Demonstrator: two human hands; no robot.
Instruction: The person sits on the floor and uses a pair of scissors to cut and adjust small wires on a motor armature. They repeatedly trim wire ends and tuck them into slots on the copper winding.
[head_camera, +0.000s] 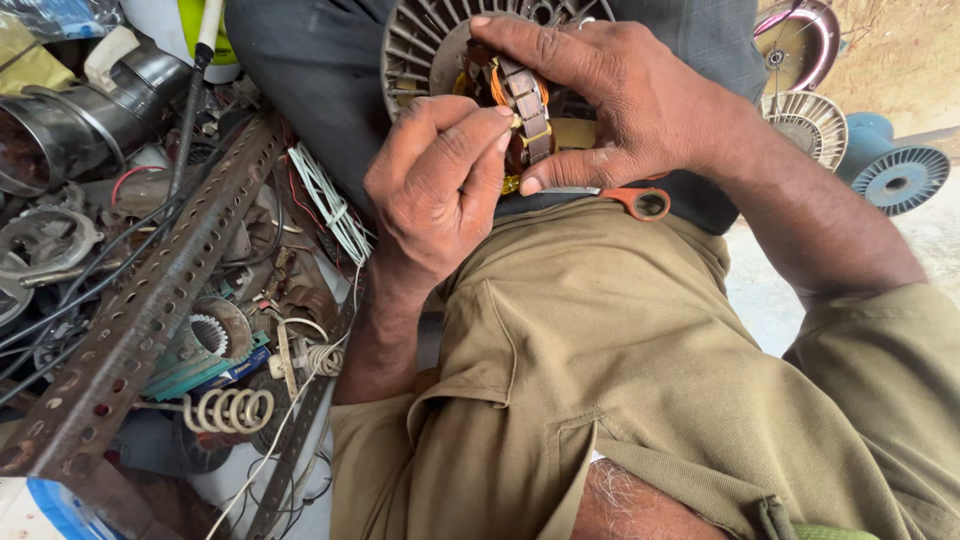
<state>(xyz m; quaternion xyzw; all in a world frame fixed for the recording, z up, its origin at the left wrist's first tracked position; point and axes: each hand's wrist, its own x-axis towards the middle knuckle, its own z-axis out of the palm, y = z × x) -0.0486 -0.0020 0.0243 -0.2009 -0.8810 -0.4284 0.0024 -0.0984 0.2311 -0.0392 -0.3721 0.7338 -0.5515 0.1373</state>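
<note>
both hands (440, 190) (610, 95) pinch the motor winding (522, 105) — (perhaps taped) — within their grip.

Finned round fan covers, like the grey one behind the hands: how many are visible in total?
3: one grey cover behind both hands, one pale cover at right, one blue cover far right. Others may be hidden.

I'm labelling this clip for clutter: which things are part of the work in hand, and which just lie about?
In hand:
left hand pinching the motor winding
right hand gripping it
ribbed motor housing behind

Lying about:
perforated angle bar
metal pipe
white wire bundle
coiled spring
blue spool
</note>
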